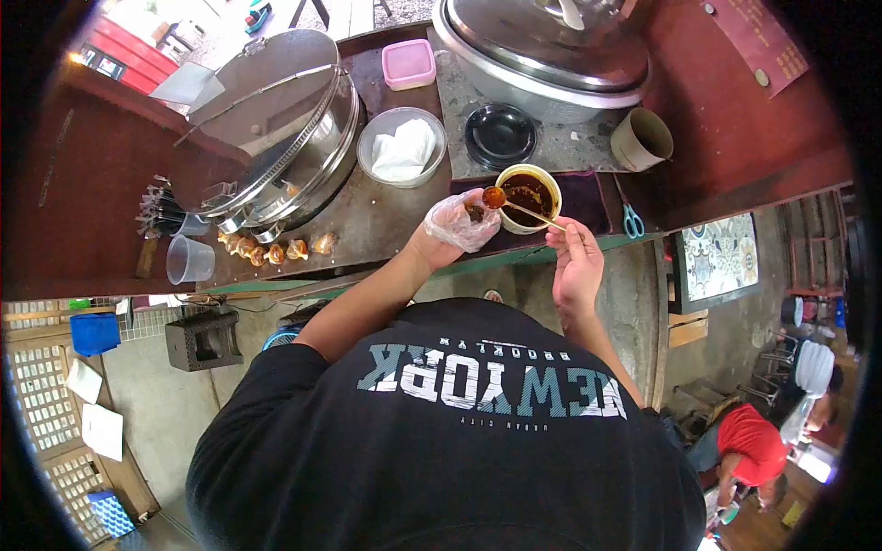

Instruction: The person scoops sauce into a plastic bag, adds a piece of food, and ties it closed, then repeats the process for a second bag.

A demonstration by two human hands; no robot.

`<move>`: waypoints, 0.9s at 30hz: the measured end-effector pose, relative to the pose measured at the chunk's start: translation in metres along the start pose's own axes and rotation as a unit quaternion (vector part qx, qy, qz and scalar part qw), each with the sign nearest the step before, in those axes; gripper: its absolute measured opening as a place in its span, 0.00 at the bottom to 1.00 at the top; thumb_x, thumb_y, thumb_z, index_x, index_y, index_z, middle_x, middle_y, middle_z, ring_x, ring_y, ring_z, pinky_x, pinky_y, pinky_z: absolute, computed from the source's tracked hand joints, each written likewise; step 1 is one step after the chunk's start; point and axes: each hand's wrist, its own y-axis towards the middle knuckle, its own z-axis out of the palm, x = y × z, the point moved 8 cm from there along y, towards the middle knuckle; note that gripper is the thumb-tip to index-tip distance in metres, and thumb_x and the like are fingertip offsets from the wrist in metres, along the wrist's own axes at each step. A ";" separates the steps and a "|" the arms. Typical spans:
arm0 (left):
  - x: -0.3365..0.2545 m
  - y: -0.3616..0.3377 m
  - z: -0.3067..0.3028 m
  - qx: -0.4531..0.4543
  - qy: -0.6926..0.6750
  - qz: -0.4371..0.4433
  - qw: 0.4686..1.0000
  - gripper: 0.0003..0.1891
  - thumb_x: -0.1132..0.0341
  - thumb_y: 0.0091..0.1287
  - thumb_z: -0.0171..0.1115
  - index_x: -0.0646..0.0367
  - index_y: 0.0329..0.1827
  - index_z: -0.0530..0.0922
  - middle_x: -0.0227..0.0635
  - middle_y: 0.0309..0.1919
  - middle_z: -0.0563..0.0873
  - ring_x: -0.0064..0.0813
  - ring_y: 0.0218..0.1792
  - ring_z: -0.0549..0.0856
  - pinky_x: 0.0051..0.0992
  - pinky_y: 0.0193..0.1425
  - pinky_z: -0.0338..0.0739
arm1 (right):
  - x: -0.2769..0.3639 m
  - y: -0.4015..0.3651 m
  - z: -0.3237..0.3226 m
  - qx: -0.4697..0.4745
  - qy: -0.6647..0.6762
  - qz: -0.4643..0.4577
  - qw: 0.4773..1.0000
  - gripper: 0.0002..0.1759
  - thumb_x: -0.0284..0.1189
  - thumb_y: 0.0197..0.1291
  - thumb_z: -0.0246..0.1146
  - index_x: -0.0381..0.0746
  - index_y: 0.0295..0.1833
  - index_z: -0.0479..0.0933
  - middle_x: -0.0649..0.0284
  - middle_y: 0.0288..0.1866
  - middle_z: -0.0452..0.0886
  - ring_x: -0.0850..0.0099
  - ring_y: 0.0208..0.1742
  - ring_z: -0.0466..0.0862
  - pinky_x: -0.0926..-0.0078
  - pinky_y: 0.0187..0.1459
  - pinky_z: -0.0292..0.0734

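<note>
My left hand (432, 246) is closed around a small clear plastic bag (457, 230) with some dark sauce in it; the plastic covers most of my fingers. My right hand (577, 268) pinches the handle of a thin golden spoon (535, 215). Reddish-brown sauce fills the spoon's bowl, which is over the bag's mouth. Just beyond the hands stands a round white tub (554, 184) of dark, oily sauce. Small knotted bags of brown sauce (276, 254) lie in a row at the counter's left front.
A large steel pot (317, 174) stands left, near a clear plastic cup (190, 261). A bowl with white plastic (404, 151), a pink-lidded box (408, 64), black saucers (500, 136), a lidded basin (551, 83), a brown container (641, 140) and scissors (633, 222) surround the tub.
</note>
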 end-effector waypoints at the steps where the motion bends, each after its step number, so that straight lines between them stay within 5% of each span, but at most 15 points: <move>1: 0.000 -0.001 0.006 0.006 -0.008 -0.002 1.000 0.23 0.62 0.65 0.57 0.62 0.61 0.68 0.45 0.52 0.77 0.42 0.52 0.78 0.40 0.60 0.74 | 0.001 -0.001 0.004 0.006 -0.011 -0.004 1.000 0.10 0.28 0.68 0.53 0.35 0.48 0.77 0.63 0.38 0.82 0.74 0.40 0.80 0.78 0.47 0.75; 8: 0.000 -0.005 0.009 0.024 -0.032 -0.027 0.999 0.16 0.67 0.67 0.54 0.63 0.55 0.72 0.45 0.48 0.79 0.39 0.50 0.80 0.38 0.60 0.75 | 0.021 -0.018 0.031 0.065 -0.180 -0.109 0.975 0.09 0.26 0.67 0.53 0.33 0.44 0.77 0.63 0.39 0.80 0.75 0.40 0.80 0.78 0.46 0.75; 14: 0.002 -0.001 0.000 0.037 -0.019 -0.016 0.999 0.20 0.66 0.63 0.58 0.63 0.57 0.70 0.45 0.50 0.78 0.39 0.52 0.79 0.38 0.62 0.74 | 0.030 -0.023 0.038 0.084 -0.193 -0.143 0.967 0.09 0.26 0.68 0.53 0.33 0.44 0.76 0.63 0.40 0.80 0.74 0.40 0.80 0.78 0.47 0.75; 17: 0.000 -0.003 0.005 0.008 -0.017 -0.012 1.000 0.16 0.67 0.67 0.52 0.64 0.55 0.69 0.45 0.48 0.78 0.38 0.50 0.79 0.37 0.59 0.75 | 0.022 -0.019 0.030 0.050 -0.145 -0.096 0.983 0.10 0.27 0.68 0.52 0.33 0.46 0.76 0.62 0.39 0.80 0.74 0.41 0.80 0.79 0.47 0.74; 27: 0.000 -0.001 0.003 0.037 -0.025 0.001 0.999 0.22 0.64 0.65 0.57 0.63 0.60 0.68 0.46 0.50 0.77 0.40 0.51 0.78 0.39 0.61 0.73 | -0.005 -0.005 0.002 -0.019 0.089 0.080 0.993 0.12 0.29 0.68 0.53 0.30 0.48 0.75 0.59 0.39 0.81 0.73 0.39 0.80 0.78 0.46 0.76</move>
